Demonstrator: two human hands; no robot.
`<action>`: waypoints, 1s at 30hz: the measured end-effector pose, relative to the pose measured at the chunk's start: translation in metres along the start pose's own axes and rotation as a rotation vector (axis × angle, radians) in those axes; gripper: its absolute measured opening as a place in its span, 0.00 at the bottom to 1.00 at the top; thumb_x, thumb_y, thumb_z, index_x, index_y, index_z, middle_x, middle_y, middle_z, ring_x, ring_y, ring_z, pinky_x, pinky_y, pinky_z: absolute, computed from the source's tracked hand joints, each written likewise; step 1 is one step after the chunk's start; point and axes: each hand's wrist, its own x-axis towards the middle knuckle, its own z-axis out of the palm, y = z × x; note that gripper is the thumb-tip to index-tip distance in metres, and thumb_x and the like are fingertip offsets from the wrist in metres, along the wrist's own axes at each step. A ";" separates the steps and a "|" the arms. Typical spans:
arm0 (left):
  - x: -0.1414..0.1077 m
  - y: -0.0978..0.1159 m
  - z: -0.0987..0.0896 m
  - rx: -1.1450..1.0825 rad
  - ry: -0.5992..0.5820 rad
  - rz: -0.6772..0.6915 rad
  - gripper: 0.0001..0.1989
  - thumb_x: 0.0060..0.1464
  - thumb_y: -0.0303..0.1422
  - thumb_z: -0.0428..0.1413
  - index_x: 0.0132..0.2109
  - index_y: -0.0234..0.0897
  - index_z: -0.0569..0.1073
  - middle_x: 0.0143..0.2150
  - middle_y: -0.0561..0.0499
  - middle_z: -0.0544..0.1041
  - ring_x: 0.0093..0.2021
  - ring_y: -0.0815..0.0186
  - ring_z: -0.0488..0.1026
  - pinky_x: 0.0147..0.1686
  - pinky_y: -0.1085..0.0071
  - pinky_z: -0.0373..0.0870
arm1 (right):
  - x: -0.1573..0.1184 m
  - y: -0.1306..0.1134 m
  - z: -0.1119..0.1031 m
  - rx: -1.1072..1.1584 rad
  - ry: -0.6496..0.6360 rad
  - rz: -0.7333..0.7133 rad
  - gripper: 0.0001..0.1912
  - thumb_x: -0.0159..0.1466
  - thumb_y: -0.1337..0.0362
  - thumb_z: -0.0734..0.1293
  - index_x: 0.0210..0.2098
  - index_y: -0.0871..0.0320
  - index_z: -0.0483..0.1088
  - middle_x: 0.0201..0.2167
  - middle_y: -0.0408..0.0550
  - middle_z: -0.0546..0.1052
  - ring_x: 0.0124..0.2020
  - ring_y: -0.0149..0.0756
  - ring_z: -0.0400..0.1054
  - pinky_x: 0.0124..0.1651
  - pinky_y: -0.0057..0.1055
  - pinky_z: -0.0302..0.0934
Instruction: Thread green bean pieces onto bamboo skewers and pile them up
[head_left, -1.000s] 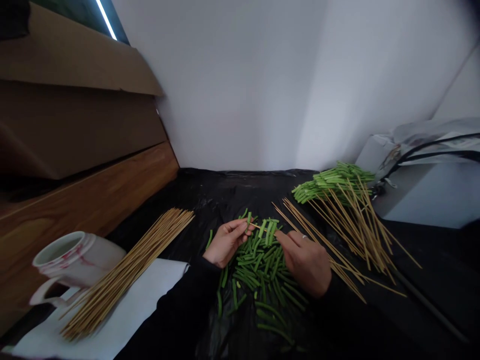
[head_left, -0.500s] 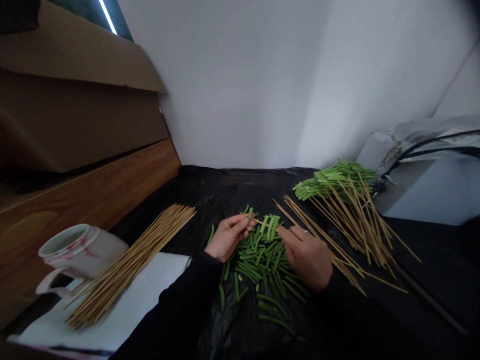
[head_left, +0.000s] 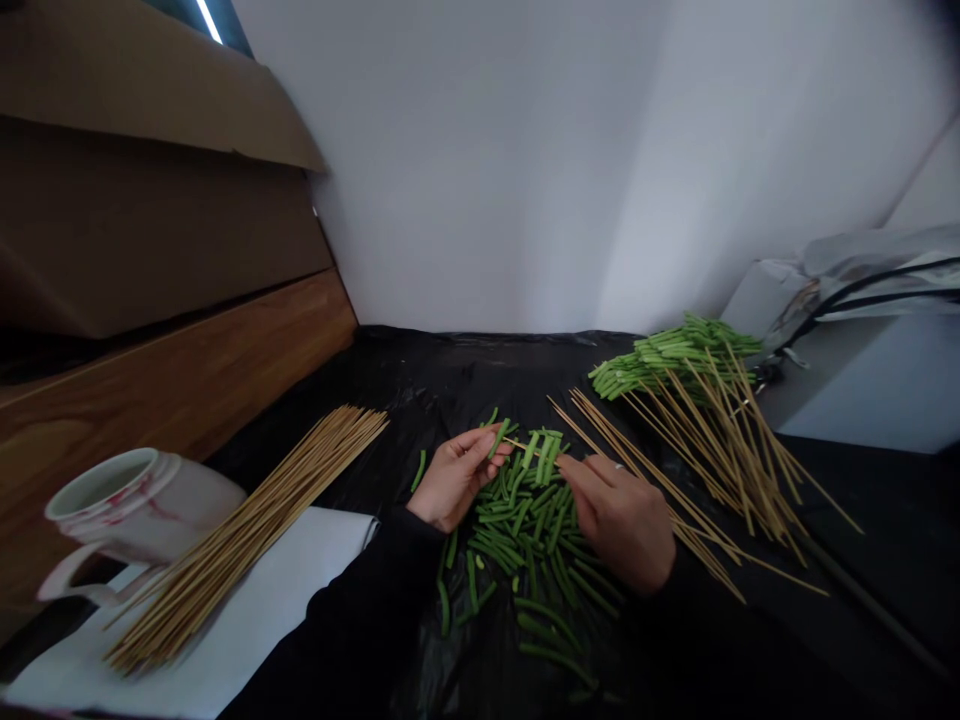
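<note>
The person's left hand is pinching a green piece crosswise at the thin stick's left end; the right hand is holding the stick farther right.

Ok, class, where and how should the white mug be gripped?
Probably by its handle, left hand coming from the near left: that open loop juts out there, while the bundled sticks overlap the mug's right side.

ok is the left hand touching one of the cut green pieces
Touching: the head view shows the left hand pinching a green piece between thumb and fingers.
</note>
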 end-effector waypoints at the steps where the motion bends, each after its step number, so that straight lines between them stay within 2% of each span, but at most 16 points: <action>1: 0.000 0.000 0.000 0.001 -0.003 -0.002 0.17 0.43 0.33 0.67 0.41 0.30 0.79 0.31 0.47 0.78 0.27 0.75 0.70 0.28 0.79 0.66 | 0.000 0.000 0.000 0.003 0.000 0.001 0.15 0.66 0.69 0.56 0.45 0.56 0.73 0.26 0.43 0.70 0.27 0.29 0.62 0.30 0.28 0.50; 14: -0.001 0.000 0.001 0.024 -0.018 -0.012 0.15 0.42 0.33 0.67 0.38 0.29 0.80 0.32 0.48 0.78 0.28 0.76 0.69 0.30 0.80 0.67 | 0.001 -0.003 -0.004 0.000 -0.045 0.003 0.14 0.66 0.69 0.56 0.43 0.57 0.73 0.26 0.43 0.70 0.27 0.31 0.62 0.31 0.29 0.50; 21: -0.002 -0.001 0.001 0.030 -0.007 -0.021 0.14 0.40 0.32 0.68 0.37 0.29 0.80 0.32 0.47 0.78 0.29 0.75 0.71 0.33 0.79 0.68 | 0.000 -0.004 -0.006 -0.006 -0.005 -0.076 0.16 0.64 0.72 0.56 0.45 0.61 0.72 0.26 0.45 0.70 0.30 0.32 0.63 0.33 0.29 0.51; 30: -0.002 -0.001 0.000 0.058 -0.005 -0.037 0.13 0.40 0.31 0.68 0.35 0.30 0.80 0.32 0.47 0.79 0.30 0.74 0.71 0.32 0.79 0.67 | -0.002 -0.009 -0.007 0.083 -0.079 0.013 0.14 0.65 0.71 0.55 0.38 0.59 0.72 0.26 0.44 0.70 0.28 0.33 0.63 0.32 0.31 0.50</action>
